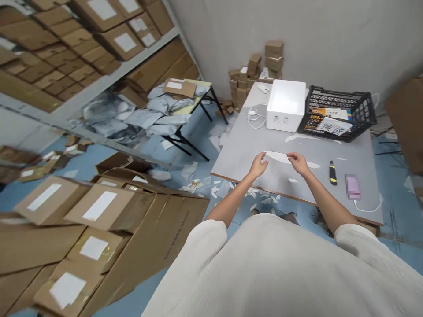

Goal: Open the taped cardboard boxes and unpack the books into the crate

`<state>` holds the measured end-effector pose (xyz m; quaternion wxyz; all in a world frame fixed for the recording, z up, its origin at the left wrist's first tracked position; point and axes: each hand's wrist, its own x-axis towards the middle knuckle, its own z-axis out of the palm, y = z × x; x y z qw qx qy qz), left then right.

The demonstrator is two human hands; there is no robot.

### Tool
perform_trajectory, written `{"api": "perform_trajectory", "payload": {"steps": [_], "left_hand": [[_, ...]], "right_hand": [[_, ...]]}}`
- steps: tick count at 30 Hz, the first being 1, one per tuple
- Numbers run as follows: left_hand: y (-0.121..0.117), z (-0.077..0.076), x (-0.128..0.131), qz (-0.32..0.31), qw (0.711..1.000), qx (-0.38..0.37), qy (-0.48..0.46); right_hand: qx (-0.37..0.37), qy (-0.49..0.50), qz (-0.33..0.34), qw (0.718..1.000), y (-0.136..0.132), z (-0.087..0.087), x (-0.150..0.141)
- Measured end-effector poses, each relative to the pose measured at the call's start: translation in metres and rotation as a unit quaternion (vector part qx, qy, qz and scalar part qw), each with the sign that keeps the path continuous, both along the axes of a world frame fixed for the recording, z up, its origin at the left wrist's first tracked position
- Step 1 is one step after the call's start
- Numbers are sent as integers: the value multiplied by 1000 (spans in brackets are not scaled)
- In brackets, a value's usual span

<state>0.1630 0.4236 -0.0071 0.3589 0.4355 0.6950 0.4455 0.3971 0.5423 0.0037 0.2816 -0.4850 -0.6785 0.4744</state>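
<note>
My left hand (259, 165) is held over the near part of the grey table (238, 152), its thumb and fingers apart. Opposite it, my right hand (298, 163) hovers with curved, parted fingers. A flat white patch (276, 156) lies between the two hands; I cannot tell whether it is paper or bare tabletop. Neither hand visibly grips anything. To the right of my right hand are a black and yellow utility knife (332, 173) and a pink phone (352, 186), blurred out, with a white cable attached.
Behind my hands stand a white foam box (286, 105) and a black plastic crate (340, 113) holding papers. A charger cable (256, 118) lies left of the box. Large cartons (178, 224) fill the left foreground. Paper scraps (194, 185) litter the floor. Shelves (120, 70) hold many boxes.
</note>
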Motion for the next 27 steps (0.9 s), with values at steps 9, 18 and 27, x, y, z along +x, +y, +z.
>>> {"api": "perform_trajectory", "payload": {"steps": [9,18,27], "left_hand": [[-94,-7,-109,171,985,11,3],[-160,0,-170,332,943,3,2],[-244,-5,-198,468,884,5,-4]], "right_hand": [[-2,-4,171,985,-30,-1,-159],[2,20,331,943,-46,0,-291],[6,5,486,874,-111,-4,-394]]}}
